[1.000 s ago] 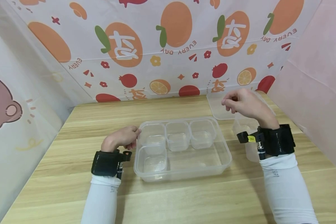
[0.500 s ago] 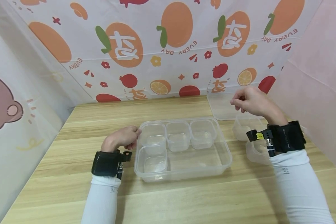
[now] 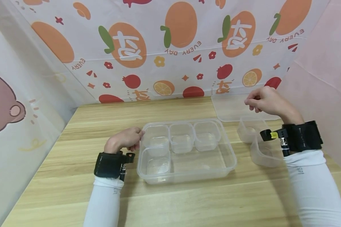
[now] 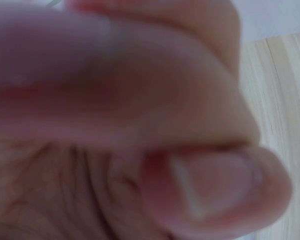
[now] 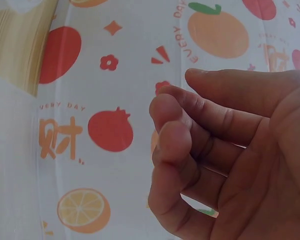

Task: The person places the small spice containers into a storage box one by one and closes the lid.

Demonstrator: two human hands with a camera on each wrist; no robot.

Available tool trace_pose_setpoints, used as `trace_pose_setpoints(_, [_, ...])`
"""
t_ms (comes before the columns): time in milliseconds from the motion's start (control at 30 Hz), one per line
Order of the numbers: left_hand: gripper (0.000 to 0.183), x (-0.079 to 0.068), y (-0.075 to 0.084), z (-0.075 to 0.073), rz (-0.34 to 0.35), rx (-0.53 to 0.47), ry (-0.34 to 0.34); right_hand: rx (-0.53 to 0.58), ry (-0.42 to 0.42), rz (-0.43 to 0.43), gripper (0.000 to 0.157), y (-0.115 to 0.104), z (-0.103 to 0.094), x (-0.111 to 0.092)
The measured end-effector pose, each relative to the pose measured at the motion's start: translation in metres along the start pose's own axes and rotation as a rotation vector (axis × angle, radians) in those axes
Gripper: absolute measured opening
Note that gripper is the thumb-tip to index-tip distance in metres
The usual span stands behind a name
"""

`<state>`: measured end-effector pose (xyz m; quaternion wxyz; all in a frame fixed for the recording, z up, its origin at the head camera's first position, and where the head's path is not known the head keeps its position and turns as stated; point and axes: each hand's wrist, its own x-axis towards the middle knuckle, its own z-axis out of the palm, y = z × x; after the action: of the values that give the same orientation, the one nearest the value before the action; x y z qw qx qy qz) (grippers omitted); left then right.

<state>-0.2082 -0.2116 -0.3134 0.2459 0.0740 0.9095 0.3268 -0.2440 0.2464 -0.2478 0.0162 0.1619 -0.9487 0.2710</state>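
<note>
A large clear plastic food container [image 3: 191, 175] lies on the table with several small clear tubs in it: a row along its back and one tub [image 3: 156, 164] at front left. At the container's left rim, my left hand [image 3: 124, 138] grips the edge near the back corner. The left wrist view shows its thumb [image 4: 215, 185] pressed against a curled finger; the rim is hidden there. My right hand [image 3: 268, 101] hovers over the clear flat lid [image 3: 230, 108] at the back right. Its fingers [image 5: 175, 142] are loosely curled, holding nothing.
Two more small clear tubs stand right of the container, a rear tub [image 3: 246, 134] and a front tub [image 3: 262, 156], partly under the right wrist strap. Behind the wooden table [image 3: 170, 205] hangs a fruit-printed cloth [image 3: 159, 34]; a pink cloth [image 3: 324, 82] borders the right.
My right hand has moved to the right above the lid, uncovering more of the two loose tubs. The left hand keeps its place at the container's rim.
</note>
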Motion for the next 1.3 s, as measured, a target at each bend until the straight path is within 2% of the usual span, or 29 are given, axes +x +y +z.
trace_pose_setpoints(533, [0.031, 0.001, -0.001, -0.002, 0.000, 0.001, -0.002, -0.030, -0.040, 0.034, 0.015, 0.017, -0.006, 0.000])
trace_pose_setpoints(1000, [0.032, 0.002, -0.001, -0.001, -0.015, -0.013, -0.012, -0.027, -0.147, 0.099, 0.021, 0.050, -0.002, -0.005])
trace_pose_setpoints(1300, [0.031, 0.000, -0.001, -0.001, -0.009, -0.008, -0.008, -0.039, -0.173, 0.125, 0.024, 0.066, 0.002, -0.007])
